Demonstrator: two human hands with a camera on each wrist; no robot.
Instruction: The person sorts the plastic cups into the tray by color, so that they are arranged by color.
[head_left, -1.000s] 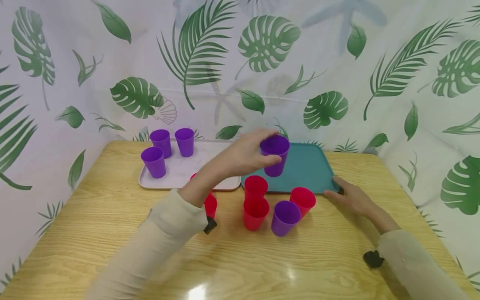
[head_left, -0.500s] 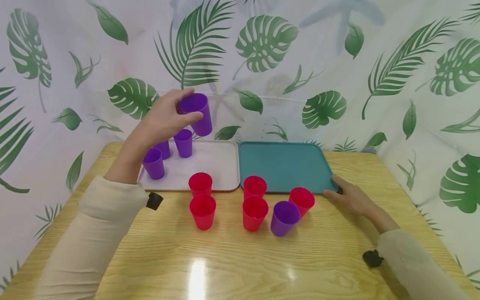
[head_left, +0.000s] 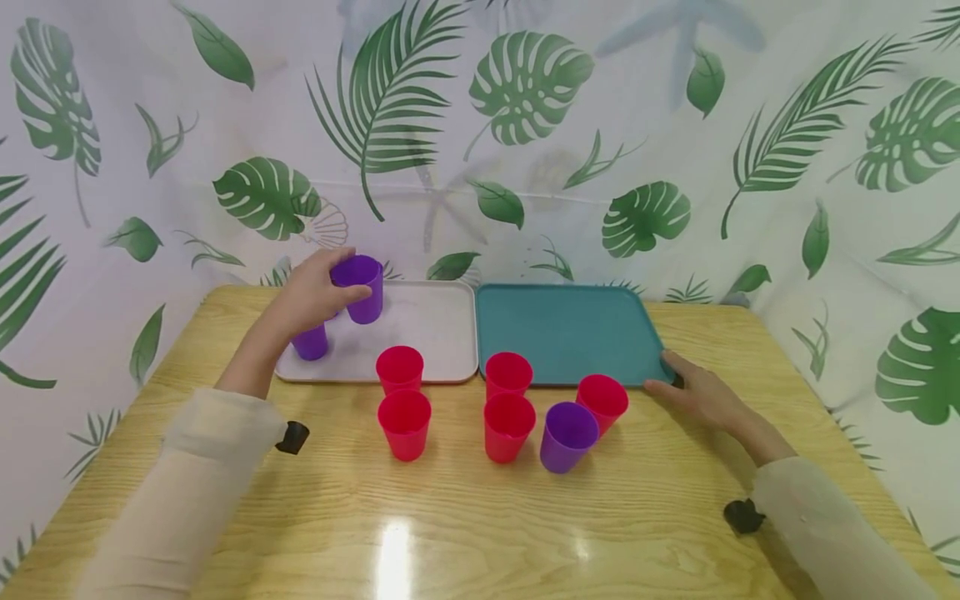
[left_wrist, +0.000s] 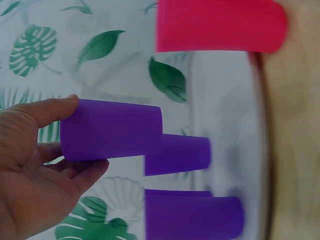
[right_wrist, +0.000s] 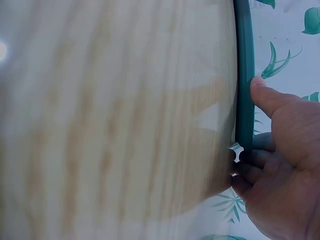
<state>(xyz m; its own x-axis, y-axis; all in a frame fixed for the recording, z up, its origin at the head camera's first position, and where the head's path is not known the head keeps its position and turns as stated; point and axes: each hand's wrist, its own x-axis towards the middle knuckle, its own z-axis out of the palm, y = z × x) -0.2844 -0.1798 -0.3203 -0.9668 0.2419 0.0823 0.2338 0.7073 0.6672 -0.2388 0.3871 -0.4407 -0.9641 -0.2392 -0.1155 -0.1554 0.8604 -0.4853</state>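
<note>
My left hand (head_left: 311,292) grips a purple cup (head_left: 365,302) near its rim, thumb on one side and fingers on the other. The cup is upright above the white tray (head_left: 435,333). In the left wrist view, this held cup (left_wrist: 112,131) overlaps another purple cup (left_wrist: 186,156), and a further purple cup (left_wrist: 200,218) shows below. One purple cup (head_left: 311,343) stands at the tray's left front; the hand hides much of the others. My right hand (head_left: 705,396) pinches the near right corner of the teal tray (right_wrist: 244,75), thumb against its edge.
Two red cups (head_left: 405,429) stand in front of the white tray. To their right are two more red cups (head_left: 508,432), then a purple cup (head_left: 567,440) with a red cup (head_left: 606,398) behind it. A leaf-patterned cloth (head_left: 540,167) hangs behind the wooden table (head_left: 480,533).
My left hand has carried the purple cup leftward from over the teal tray, raised it, then lowered it toward the white tray. The right hand stays at the teal tray's corner.
</note>
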